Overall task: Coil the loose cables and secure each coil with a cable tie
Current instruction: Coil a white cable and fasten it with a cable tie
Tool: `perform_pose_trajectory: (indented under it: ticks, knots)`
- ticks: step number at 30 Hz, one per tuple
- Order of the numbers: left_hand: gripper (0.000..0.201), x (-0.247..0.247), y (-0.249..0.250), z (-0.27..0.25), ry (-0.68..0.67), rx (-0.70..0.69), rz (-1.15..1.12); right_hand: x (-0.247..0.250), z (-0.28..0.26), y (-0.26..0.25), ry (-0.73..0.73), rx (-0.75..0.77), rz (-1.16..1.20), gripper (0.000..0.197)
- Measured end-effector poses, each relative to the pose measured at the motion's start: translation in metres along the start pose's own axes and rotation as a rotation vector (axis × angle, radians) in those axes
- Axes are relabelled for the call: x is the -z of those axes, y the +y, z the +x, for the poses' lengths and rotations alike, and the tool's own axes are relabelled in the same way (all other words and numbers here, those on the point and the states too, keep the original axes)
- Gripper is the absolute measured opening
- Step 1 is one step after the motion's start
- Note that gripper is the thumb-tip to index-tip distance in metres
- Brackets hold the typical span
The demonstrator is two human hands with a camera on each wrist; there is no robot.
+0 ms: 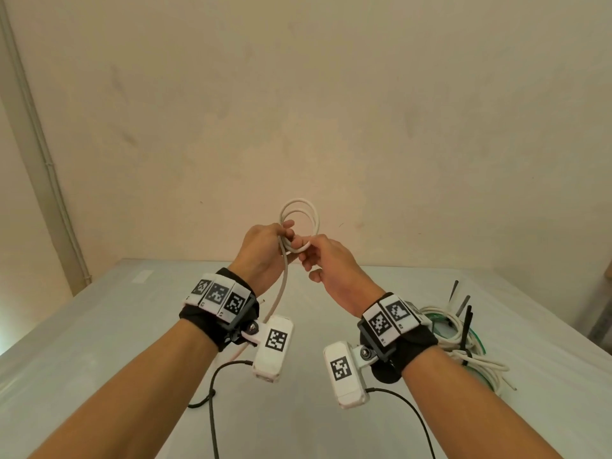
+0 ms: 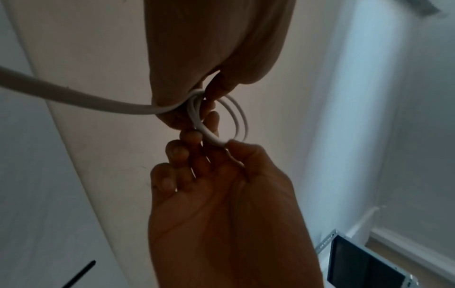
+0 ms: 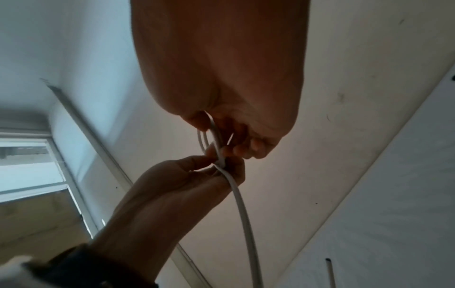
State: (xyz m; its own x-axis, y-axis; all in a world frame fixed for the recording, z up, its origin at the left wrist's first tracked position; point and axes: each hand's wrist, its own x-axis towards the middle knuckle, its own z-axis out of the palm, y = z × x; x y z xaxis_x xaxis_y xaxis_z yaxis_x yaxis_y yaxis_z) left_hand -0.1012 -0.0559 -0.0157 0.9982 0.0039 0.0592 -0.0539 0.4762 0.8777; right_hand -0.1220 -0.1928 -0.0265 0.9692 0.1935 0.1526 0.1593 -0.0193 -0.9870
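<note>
Both hands are raised above the table (image 1: 132, 342) and hold a white cable coil (image 1: 300, 216) of a few small loops. My left hand (image 1: 286, 231) grips the coil's left side with curled fingers. My right hand (image 1: 303, 251) pinches the coil's lower edge between thumb and forefinger. The cable's loose tail (image 1: 281, 283) hangs from my left hand down past the left wrist to the table. In the left wrist view the coil (image 2: 237, 117) sits between my left hand (image 2: 209, 97) and right hand (image 2: 221, 144). The right wrist view shows the tail (image 3: 243, 214) dropping below both hands.
A pile of white and green cables (image 1: 470, 356) lies on the table's right side, behind my right wrist. Several black cable ties (image 1: 468, 318) stick up from it. Black camera leads (image 1: 212, 392) trail over the table near me. A wall stands close behind the table.
</note>
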Motion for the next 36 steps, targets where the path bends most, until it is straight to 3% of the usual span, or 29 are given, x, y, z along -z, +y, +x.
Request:
perform_pose_trajectory:
  ticks: [2,4,6,9,11,13,22,30,36]
  knots:
    - [0.034,-0.001,-0.004,0.001,0.051,-0.056,0.139,0.000,0.000,0.000,-0.007,-0.025,-0.122,0.017]
    - [0.036,-0.001,-0.008,0.000,0.061,-0.177,0.450,0.005,0.001,-0.004,0.006,-0.047,-0.099,0.013]
    - [0.032,0.004,-0.010,-0.001,-0.001,-0.293,0.754,0.015,0.004,-0.011,-0.007,-0.091,0.080,0.012]
    - [0.031,0.011,-0.011,-0.002,-0.099,-0.313,0.917,0.029,0.005,-0.020,-0.147,-0.224,0.366,0.032]
    - [0.032,0.011,-0.010,-0.006,-0.155,-0.281,0.858,0.031,0.007,-0.018,-0.202,-0.268,0.434,0.041]
    - [0.035,0.010,-0.009,-0.010,-0.199,-0.239,0.744,0.028,0.008,-0.013,-0.199,-0.264,0.460,0.035]
    - [0.033,0.008,-0.001,-0.013,-0.293,-0.069,0.231,0.014,0.004,-0.009,0.010,-0.111,0.587,0.032]
    - [0.030,0.009,-0.003,-0.013,-0.184,0.013,0.083,0.009,0.000,-0.006,0.031,-0.034,0.395,0.031]
    - [0.028,0.008,-0.001,-0.012,-0.142,0.152,-0.066,0.006,-0.004,-0.009,0.015,0.021,0.243,0.032]
